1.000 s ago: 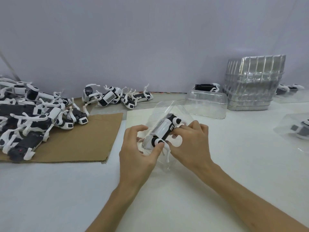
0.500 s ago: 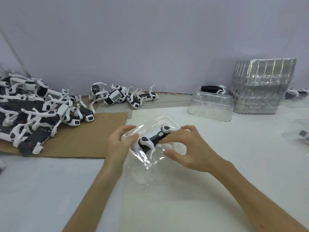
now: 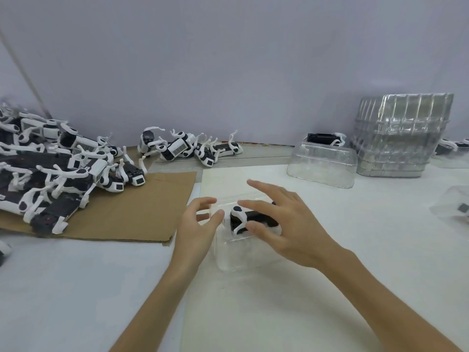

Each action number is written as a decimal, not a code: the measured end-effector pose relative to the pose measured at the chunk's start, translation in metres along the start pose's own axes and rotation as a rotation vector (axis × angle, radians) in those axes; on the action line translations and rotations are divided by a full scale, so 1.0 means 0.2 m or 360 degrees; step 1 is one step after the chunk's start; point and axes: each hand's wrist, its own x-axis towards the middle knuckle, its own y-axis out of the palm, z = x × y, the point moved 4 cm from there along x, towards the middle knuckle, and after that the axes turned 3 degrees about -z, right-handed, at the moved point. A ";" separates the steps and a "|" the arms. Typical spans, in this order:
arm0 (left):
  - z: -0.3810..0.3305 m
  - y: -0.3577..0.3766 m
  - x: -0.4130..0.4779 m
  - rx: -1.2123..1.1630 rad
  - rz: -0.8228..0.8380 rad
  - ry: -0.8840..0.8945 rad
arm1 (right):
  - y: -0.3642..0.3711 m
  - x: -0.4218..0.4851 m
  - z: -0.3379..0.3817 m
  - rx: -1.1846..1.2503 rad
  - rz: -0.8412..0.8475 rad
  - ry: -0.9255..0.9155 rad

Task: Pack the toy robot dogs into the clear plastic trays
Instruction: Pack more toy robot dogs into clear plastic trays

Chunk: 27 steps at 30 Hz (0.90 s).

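A black-and-white toy robot dog [image 3: 243, 217] lies on top of a clear plastic tray [image 3: 236, 252] that rests on the white table in front of me. My left hand [image 3: 196, 229] hovers just left of the tray, fingers apart, holding nothing. Spread over the dog's right half is my right hand [image 3: 286, 224], fingers apart, and I cannot tell if it touches the dog. A big heap of toy dogs [image 3: 50, 168] lies on brown cardboard [image 3: 132, 214] at the left. A smaller cluster of dogs [image 3: 187, 147] sits by the wall.
An upturned clear tray [image 3: 322, 165] with a dog on top [image 3: 326, 138] stands at the back right beside a tall stack of empty trays [image 3: 403, 135]. Another tray with a dog [image 3: 456, 208] sits at the right edge. The wall is close behind.
Both hands held the tray and dog tilted above the table, then lowered them. Now the tray rests on the table and both hands have let go, with fingers spread.
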 end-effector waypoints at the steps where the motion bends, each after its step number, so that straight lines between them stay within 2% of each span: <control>1: -0.01 0.01 -0.01 -0.0003 0.0014 0.0012 | 0.01 0.00 0.01 -0.0021 0.0121 0.0015; 3: -0.01 0.01 -0.02 -0.0004 0.0030 0.0026 | 0.07 -0.01 0.01 -0.0123 0.0429 0.0024; 5: -0.02 0.01 -0.01 0.0011 0.0034 0.0024 | 0.10 -0.02 0.00 -0.0214 0.0605 0.0023; 12: -0.02 0.02 -0.03 -0.0053 -0.0032 -0.0010 | 0.06 -0.01 -0.01 -0.0142 0.0634 0.0124; 15: -0.02 0.05 -0.04 -0.0085 0.0154 -0.0011 | -0.02 0.00 -0.04 -0.0078 0.0651 0.0308; 16: -0.01 0.08 -0.05 -0.0100 0.0275 -0.0031 | -0.04 0.02 -0.06 -0.0075 0.0586 0.0365; 18: 0.00 0.13 -0.07 -0.0133 0.0479 -0.0102 | -0.07 0.05 -0.03 0.0068 0.0261 0.0430; 20: 0.02 0.16 -0.08 -0.0185 0.0531 -0.0177 | -0.02 0.08 0.07 0.0772 -0.0009 0.0517; 22: 0.04 0.16 -0.07 -0.0263 0.0435 -0.0237 | 0.11 0.11 0.17 0.1436 0.0028 0.0695; 24: 0.04 0.11 -0.05 -0.0369 0.0265 -0.0314 | 0.25 0.15 0.20 0.1575 0.0051 0.0893; 27: 0.05 0.04 -0.02 -0.0480 0.0060 -0.0426 | 0.34 0.18 0.11 0.1422 -0.0189 0.1097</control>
